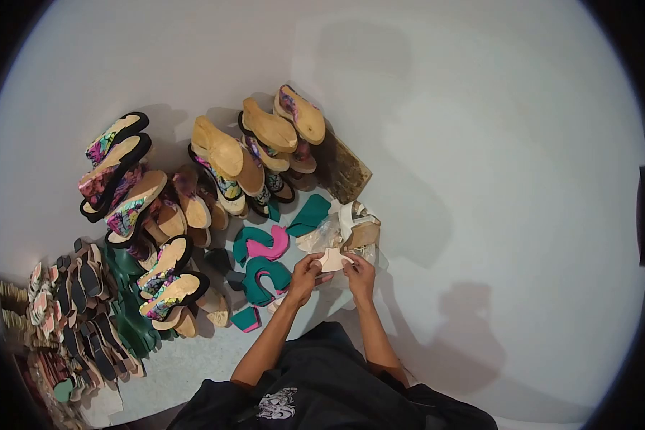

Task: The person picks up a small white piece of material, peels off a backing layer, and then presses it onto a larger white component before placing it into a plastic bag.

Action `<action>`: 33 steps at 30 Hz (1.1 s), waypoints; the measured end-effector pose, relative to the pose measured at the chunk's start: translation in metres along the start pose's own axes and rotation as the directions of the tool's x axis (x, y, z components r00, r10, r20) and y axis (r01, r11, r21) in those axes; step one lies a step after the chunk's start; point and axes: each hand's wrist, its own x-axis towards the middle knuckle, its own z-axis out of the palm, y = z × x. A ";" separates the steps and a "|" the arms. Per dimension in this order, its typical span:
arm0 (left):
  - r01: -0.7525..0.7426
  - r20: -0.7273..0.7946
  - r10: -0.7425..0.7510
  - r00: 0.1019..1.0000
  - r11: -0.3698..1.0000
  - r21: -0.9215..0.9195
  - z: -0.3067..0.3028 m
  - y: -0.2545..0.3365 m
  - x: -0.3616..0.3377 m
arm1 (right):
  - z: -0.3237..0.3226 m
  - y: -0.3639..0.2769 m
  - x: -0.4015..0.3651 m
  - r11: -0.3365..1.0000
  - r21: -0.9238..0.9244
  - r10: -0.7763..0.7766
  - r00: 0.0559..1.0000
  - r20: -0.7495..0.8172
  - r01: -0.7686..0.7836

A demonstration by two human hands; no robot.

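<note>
Cream single piece (332, 259) between left hand (304, 276) and right hand (360, 275).

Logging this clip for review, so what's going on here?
A person holds a small pale piece between both hands, the left hand and right hand pinching its edges. Teal cut-outs and a pink cut-out lie on the floor just left of the hands. Rows of sandals lean against the wall beyond.

Fisheye view with black vignetted corners, soft even light, faint shadows on white floor, slightly blurry
</note>
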 end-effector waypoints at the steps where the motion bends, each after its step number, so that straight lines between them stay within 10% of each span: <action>1: 0.003 0.001 -0.003 1.000 1.000 -0.012 0.000 0.001 0.000 | 0.001 0.002 0.000 0.994 -0.077 -0.083 0.996 -0.038 0.080; 9: 0.000 0.008 0.000 1.000 0.999 0.045 0.008 0.005 -0.001 | 0.015 -0.013 -0.012 0.931 -0.280 -0.308 0.915 -0.261 0.233; 17: -0.103 -0.078 0.106 0.991 0.994 0.036 0.007 0.003 -0.002 | 0.007 -0.023 -0.015 0.992 -0.006 -0.124 0.983 0.134 0.126; 33: -0.147 -0.030 0.153 0.988 0.980 0.134 0.012 0.006 -0.004 | 0.004 -0.025 -0.016 0.979 0.067 -0.202 0.966 0.164 0.193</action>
